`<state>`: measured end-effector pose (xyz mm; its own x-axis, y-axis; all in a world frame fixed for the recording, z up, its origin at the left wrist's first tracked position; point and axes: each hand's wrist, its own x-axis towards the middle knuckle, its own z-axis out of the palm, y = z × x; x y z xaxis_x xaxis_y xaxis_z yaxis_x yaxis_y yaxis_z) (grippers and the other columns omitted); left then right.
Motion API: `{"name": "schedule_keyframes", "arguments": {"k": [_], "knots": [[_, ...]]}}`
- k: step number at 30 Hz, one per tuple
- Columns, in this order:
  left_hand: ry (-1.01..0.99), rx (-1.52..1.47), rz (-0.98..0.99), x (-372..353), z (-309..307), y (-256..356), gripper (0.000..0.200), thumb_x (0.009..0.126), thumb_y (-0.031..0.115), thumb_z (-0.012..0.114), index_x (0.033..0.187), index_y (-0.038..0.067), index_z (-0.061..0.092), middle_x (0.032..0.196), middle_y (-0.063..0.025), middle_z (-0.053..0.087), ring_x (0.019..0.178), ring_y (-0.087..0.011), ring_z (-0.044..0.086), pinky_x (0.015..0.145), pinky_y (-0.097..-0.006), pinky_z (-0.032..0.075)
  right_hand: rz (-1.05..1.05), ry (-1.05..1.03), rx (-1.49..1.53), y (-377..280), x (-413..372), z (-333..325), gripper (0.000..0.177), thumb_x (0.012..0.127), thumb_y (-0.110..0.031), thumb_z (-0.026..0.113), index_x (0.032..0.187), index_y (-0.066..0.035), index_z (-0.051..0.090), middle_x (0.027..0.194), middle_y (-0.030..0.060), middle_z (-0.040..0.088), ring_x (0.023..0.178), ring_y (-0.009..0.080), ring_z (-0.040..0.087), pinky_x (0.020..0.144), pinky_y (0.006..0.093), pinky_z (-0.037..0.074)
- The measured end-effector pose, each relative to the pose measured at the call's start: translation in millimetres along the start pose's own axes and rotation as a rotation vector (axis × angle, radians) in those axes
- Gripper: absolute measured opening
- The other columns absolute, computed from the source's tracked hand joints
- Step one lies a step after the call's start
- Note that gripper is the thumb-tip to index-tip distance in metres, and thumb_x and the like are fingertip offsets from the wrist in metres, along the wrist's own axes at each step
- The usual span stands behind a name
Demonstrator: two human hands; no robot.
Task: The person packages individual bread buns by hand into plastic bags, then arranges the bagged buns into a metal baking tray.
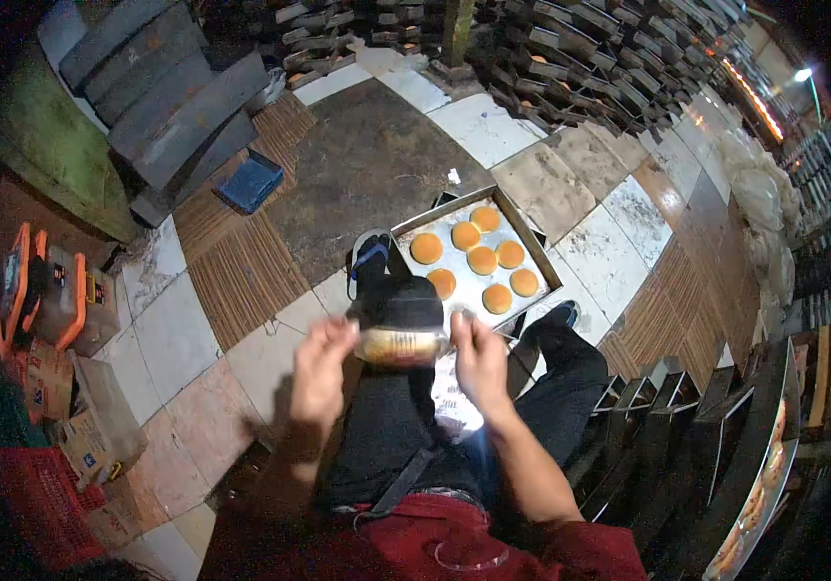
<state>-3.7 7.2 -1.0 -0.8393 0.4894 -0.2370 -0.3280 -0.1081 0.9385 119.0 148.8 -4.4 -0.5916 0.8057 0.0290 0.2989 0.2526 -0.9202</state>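
Observation:
A clear printed plastic bag (399, 347), with something golden-brown like a bun inside, is stretched level above my lap and a little smeared by motion. My left hand (322, 373) pinches its left end between thumb and fingers. At the opposite end, my right hand (480, 363) is closed on the bag's corner. Beyond my hands, a metal baking tray (406, 249) lies between my feet, with several round golden buns (482, 259) spread over it. Under my right wrist, a white printed sheet or stack of bags (451, 397) rests on my lap.
A blue tray (250, 182) lies on the floor ahead left. Orange-edged clear bins (76, 290) and cardboard boxes (86, 436) stand at left. Stacked dark trays (590, 58) line the far side, and a tray of bread (754, 494) leans close at my right.

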Motion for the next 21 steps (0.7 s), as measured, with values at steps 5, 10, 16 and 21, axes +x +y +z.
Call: {"name": "schedule_keyframes", "arguments": {"k": [5,10,16,21], "knots": [[0.242,0.216,-0.345,-72,-39,-88,0.020,0.082,0.018,0.061,0.077,-0.001,0.060,0.075,-0.0054,0.059,0.073,-0.0130,0.054,0.068,-0.0249,0.040,0.332,-0.135,0.049,96,-105,10,0.031,0.087,-0.026,0.054,0.073,0.002,0.051,0.062,0.0138,0.051,0.059,0.0199,0.048,0.057,0.0353,0.039],[0.358,-0.096,-0.451,-93,-13,-57,0.022,0.079,0.022,0.064,0.070,0.002,0.062,0.069,-0.0036,0.057,0.066,-0.0109,0.052,0.060,-0.0251,0.037,-0.420,-0.183,-0.472,-11,-122,-9,0.058,0.064,-0.024,0.076,0.111,-0.007,0.049,0.103,0.0147,0.051,0.099,0.0291,0.049,0.086,0.0451,0.035],[0.100,-0.135,0.221,-81,-14,-10,0.043,0.088,0.035,0.048,0.113,0.000,0.049,0.095,-0.0027,0.054,0.078,-0.0106,0.049,0.067,-0.0199,0.039,0.064,-0.352,-0.080,14,-23,-35,0.066,0.072,-0.027,0.071,0.122,0.001,0.037,0.105,0.0231,0.052,0.090,0.0354,0.055,0.078,0.0377,0.046],[0.315,-0.085,-0.050,-71,-22,-4,0.036,0.086,0.027,0.051,0.114,0.004,0.051,0.091,-0.0012,0.052,0.077,-0.0109,0.047,0.068,-0.0204,0.038,-0.242,0.087,-0.609,81,7,-56,0.048,0.074,-0.013,0.065,0.113,0.005,0.044,0.106,0.0258,0.051,0.097,0.0408,0.048,0.083,0.0429,0.040]]}}
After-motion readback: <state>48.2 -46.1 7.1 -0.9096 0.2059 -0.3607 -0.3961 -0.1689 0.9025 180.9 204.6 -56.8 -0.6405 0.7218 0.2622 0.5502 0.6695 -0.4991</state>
